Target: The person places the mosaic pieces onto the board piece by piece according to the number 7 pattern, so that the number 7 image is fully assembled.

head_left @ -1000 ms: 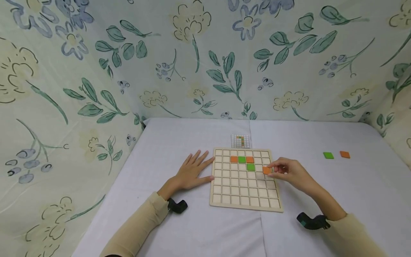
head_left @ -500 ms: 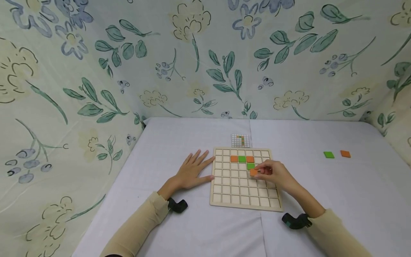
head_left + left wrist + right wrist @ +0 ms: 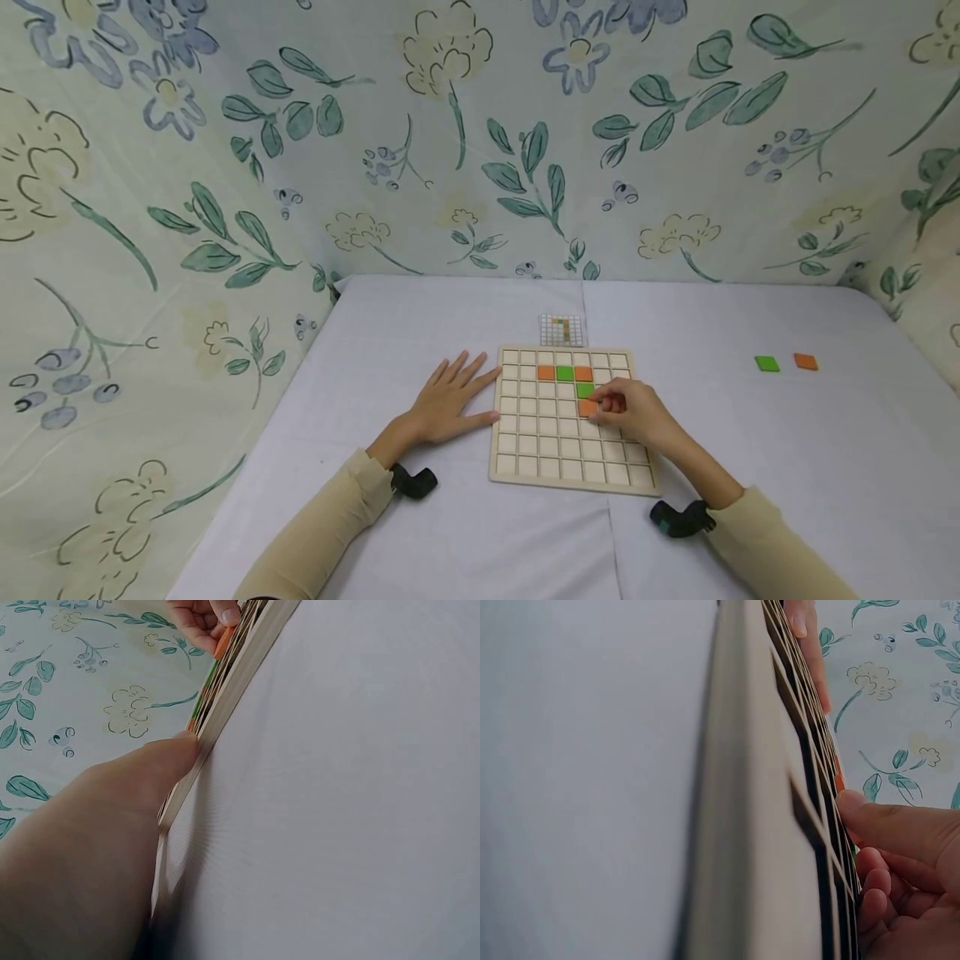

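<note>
I noted both arms in long, close-fitting sleeves of a pale beige knit, the left sleeve [image 3: 322, 525] and the right sleeve [image 3: 780, 546] each ending at the wrist. Left hand [image 3: 450, 400] and right hand [image 3: 637, 412] were bare: no gloves, rings or watch seen. Under each wrist I logged a small camera mount: the left wrist mount [image 3: 414, 482] black and rounded, the right wrist mount [image 3: 678, 518] black with a teal-green patch. No cables seen.
</note>
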Available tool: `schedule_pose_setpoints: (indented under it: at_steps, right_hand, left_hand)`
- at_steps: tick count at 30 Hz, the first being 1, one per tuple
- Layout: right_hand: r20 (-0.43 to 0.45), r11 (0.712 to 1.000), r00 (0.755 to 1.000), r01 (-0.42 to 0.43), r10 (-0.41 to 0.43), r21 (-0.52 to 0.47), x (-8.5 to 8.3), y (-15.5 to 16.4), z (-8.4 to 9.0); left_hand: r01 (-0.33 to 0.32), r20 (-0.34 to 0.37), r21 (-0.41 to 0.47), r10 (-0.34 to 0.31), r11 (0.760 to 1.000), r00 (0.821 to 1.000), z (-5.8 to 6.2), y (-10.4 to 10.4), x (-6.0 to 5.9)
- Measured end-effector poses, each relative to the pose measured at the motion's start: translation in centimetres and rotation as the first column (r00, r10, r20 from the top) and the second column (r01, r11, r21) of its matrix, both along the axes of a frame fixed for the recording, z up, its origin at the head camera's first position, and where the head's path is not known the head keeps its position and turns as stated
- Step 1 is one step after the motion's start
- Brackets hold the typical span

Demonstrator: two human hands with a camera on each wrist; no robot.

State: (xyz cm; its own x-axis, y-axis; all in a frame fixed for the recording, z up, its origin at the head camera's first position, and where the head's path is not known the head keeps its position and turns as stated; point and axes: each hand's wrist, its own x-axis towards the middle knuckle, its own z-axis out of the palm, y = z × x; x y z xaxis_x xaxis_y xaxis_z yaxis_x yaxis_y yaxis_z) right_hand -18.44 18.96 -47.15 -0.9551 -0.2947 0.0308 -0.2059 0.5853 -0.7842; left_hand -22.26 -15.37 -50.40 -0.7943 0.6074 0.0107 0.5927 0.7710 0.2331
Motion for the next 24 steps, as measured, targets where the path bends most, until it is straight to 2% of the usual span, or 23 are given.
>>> schedule_pose_setpoints:
  at_steps: [18, 24]
  right_hand:
    - [-0.009, 1.000, 1.000, 0.017, -0.017, -0.003, -0.1, 0.4, 0.3]
    - [-0.053, 1.000, 0.998, 0.014, -0.015, -0.024, -0.5, 1.9, 0.8]
  left_hand:
    - [-0.002, -0.014, -0.006, 0.002, 1.000, 1.000, -0.1, 0.1, 0.0]
    - [-0.004, -0.010, -0.003, 0.004, 1.000, 1.000, -0.2, 0.0, 0.0]
